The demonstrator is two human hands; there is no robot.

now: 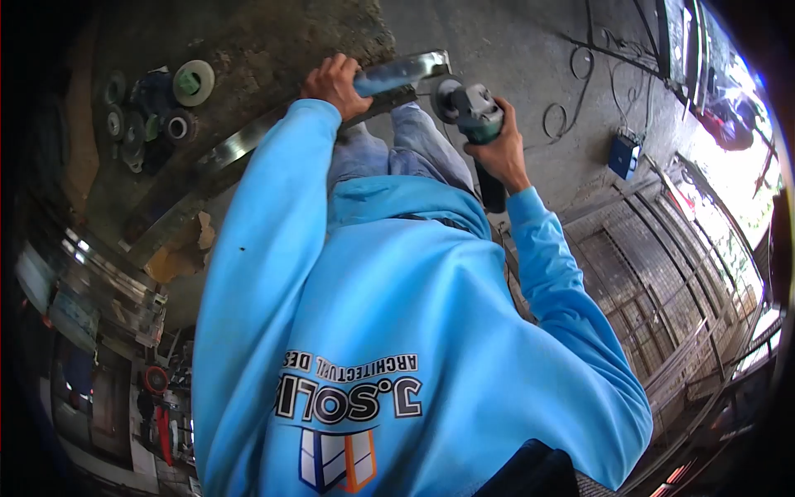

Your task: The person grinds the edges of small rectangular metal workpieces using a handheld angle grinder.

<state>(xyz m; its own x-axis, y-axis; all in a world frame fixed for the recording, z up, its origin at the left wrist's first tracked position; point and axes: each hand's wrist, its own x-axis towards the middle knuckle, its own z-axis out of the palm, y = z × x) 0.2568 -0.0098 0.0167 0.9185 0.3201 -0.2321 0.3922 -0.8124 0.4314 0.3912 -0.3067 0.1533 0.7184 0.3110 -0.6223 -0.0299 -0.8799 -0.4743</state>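
My left hand [333, 86] is closed over a shiny metal bar [402, 73], which looks curved and runs along the edge of a worn work surface [273, 33]. Its free end sticks out to the right of the hand. In my right hand [503, 151] is an angle grinder [479, 116], gripped by its dark green and black body. The grinder's disc sits close to the bar's right end; whether they touch I cannot tell.
A pale disc [193, 83], a round roll-like part [180, 127] and several grinding discs lie at the left. Cables [556, 122] and a blue box [623, 156] are on the floor at right, near a metal lattice [613, 248].
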